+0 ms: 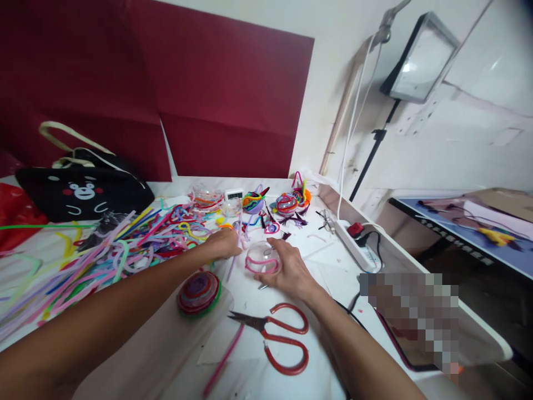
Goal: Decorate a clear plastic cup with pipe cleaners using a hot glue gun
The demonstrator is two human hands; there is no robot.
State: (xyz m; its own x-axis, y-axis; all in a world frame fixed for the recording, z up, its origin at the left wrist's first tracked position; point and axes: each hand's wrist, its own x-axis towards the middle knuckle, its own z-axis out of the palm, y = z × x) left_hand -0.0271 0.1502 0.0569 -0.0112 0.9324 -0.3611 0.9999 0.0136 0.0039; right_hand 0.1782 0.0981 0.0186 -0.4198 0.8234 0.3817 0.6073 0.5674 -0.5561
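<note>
My left hand [225,244] is closed around a thin lilac pipe cleaner [231,268], which sticks out above and below the fingers. With thumb and fingers curved, my right hand [289,269] grips a clear plastic ball [261,253] that has a pink pipe cleaner [262,265] wrapped around it. Closer to me lies a dome [199,293] coiled in red, purple and green pipe cleaners. Red-handled scissors [266,325] rest open on the table, over a loose dark pink pipe cleaner [225,358].
A heap of loose pipe cleaners [137,255] covers the left side, before a black bear-face bag [87,191]. Decorated balls [287,204] stand at the back. A power strip [356,244] and a tablet-like device [410,344] are on the right, near a lamp [425,58].
</note>
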